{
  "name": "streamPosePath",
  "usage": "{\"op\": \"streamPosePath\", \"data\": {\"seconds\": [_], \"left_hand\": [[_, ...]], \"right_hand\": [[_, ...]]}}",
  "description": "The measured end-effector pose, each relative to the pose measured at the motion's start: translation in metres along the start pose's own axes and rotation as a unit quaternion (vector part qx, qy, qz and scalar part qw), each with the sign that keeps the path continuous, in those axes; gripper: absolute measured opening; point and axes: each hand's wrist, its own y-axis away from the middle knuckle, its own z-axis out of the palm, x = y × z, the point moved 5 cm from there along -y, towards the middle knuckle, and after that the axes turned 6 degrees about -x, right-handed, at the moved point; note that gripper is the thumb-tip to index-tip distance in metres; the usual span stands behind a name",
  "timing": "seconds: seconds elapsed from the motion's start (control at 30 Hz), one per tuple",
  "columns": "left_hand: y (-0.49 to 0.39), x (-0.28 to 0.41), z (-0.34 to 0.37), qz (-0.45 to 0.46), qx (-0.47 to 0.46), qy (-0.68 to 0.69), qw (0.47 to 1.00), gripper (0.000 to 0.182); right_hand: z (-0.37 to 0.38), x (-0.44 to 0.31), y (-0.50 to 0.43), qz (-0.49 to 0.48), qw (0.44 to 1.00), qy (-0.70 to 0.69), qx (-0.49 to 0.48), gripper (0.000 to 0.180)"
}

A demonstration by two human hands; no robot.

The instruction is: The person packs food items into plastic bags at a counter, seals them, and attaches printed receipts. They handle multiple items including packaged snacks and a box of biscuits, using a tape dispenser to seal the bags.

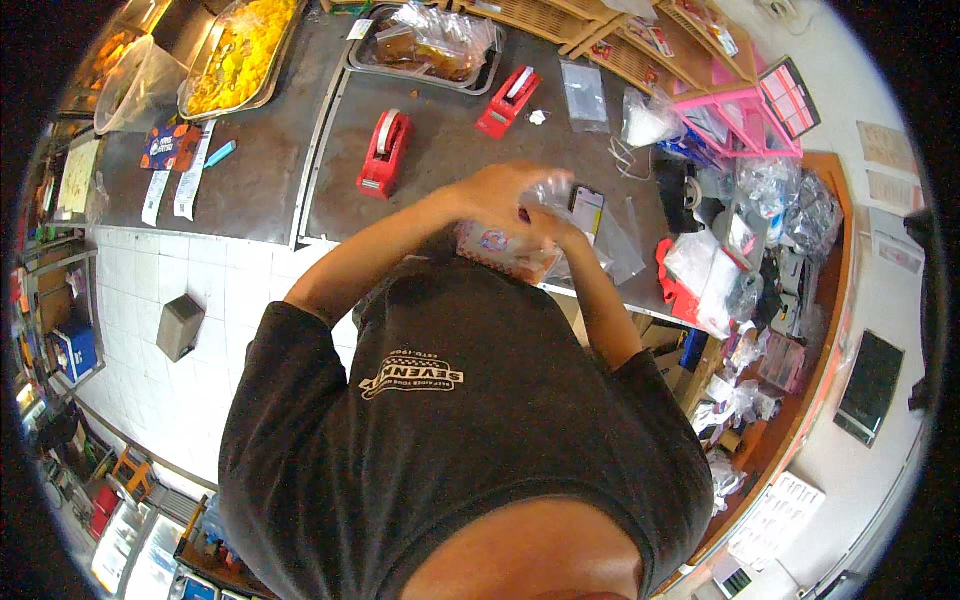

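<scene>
My left hand [499, 187] curls over the bunched top of a clear plastic bag [546, 192]. Close against it, my right hand [549, 226] also grips the plastic; the fingers overlap and are partly blurred. Below both hands, near my chest at the counter edge, is a printed food package [495, 244] with a reddish pattern. A phone [589, 208] with its screen lit lies just right of my hands. Beside it, a flat clear plastic bag [622, 247] rests on the counter. Two red tape dispensers [385, 154] [508, 103] stand beyond my left forearm.
The dark counter [442, 97] holds a black tray [427, 52] of bagged food and a metal tray of yellow food [244, 56]. An orange and blue box [171, 146] and a light-blue marker [220, 154] lie left. Plastic packaging [810, 210] crowds the right; a grey block [180, 328] is on the tiled floor.
</scene>
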Motion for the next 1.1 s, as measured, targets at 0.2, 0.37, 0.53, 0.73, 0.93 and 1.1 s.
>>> {"op": "streamPosePath", "data": {"seconds": [0.2, 0.37, 0.53, 0.73, 0.93, 1.1], "left_hand": [[0.017, 0.020, -0.015, -0.020, 0.184, 0.002, 0.983, 0.030], [0.045, 0.018, -0.049, -0.088, 0.269, -0.149, 0.947, 0.020], [0.056, 0.006, -0.054, -0.215, 0.164, 0.002, 0.963, 0.024], [0.041, 0.025, -0.063, -0.076, 0.209, 0.117, 0.968, 0.035], [0.029, 0.071, -0.067, -0.029, 0.154, 0.039, 0.987, 0.040], [0.030, 0.078, -0.077, -0.086, 0.191, 0.051, 0.977, 0.035]], "right_hand": [[-0.026, -0.059, 0.062, -0.079, 0.975, 0.088, 0.189, 0.049], [-0.043, -0.052, 0.102, 0.047, 0.996, -0.052, 0.050, 0.051], [-0.067, -0.071, 0.140, 0.048, 0.992, 0.061, 0.102, 0.050], [-0.089, -0.098, 0.181, 0.052, 0.946, 0.208, 0.245, 0.022], [-0.091, -0.136, 0.214, 0.152, 0.920, 0.257, 0.255, 0.025], [-0.101, -0.172, 0.235, 0.043, 0.932, 0.221, 0.285, 0.019]]}}
